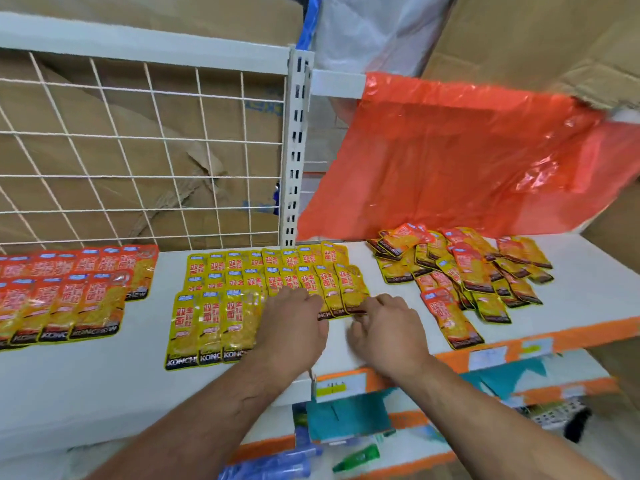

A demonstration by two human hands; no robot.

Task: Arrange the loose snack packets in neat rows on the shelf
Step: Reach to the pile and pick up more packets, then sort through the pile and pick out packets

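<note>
Your forearms are reaching forward over the white shelf point(104, 375). Your left hand point(294, 320) is resting knuckles-up on the yellow packets point(221, 306), grip unclear. Your right hand point(384, 327) is pinching the end packet point(351, 285). The loose pile point(460, 268) is lying well apart, rightward.

Lying on the white shelf point(86, 386): orange packets point(69, 299) in rows left, yellow packets point(239, 289) in rows centre, loose heap point(460, 271) right.

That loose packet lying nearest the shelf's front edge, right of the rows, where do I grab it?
Probably pinch the front loose packet by its dark bottom end, coming from the shelf front: it lies flat, that end free, its top against the pile.
</note>
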